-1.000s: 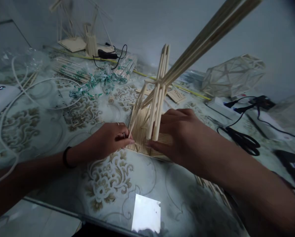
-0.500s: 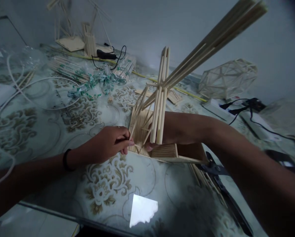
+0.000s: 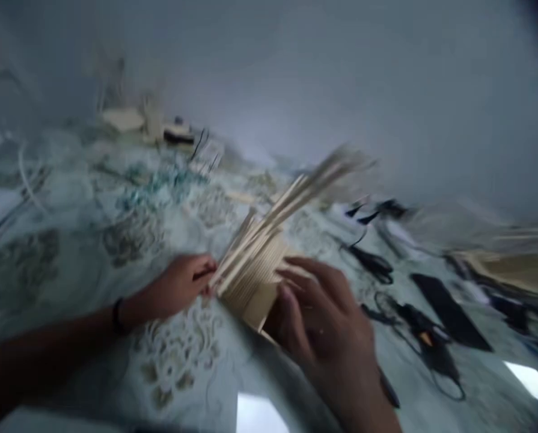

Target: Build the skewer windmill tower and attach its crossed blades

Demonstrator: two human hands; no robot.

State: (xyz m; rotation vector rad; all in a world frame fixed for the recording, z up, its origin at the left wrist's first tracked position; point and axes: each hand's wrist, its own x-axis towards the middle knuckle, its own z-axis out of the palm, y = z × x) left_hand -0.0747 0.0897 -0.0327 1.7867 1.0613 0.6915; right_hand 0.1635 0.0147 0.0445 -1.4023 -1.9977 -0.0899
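Left fingers (image 3: pixel 204 265) seem pinched on the stick frame (image 3: pixel 250 240), right hand (image 3: pixel 329 322) half-curled at its box (image 3: pixel 258 305), hold unclear: likely steadying, the next move calling for gentleness

"What sort of place is this?"
"A craft corner, possibly in a home: a flower-patterned surface (image 3: pixel 174 361) against a plain wall (image 3: pixel 269 90)."
"Why craft?"
"A wooden-stick model (image 3: pixel 250 270), blurred wooden pieces (image 3: pixel 123 119) behind, and a corded black tool (image 3: pixel 431 346)."

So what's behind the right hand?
Behind the right hand, the wooden stick model shows in part, with a dark opening. The hand covers the rest, so what lies inside cannot be told.
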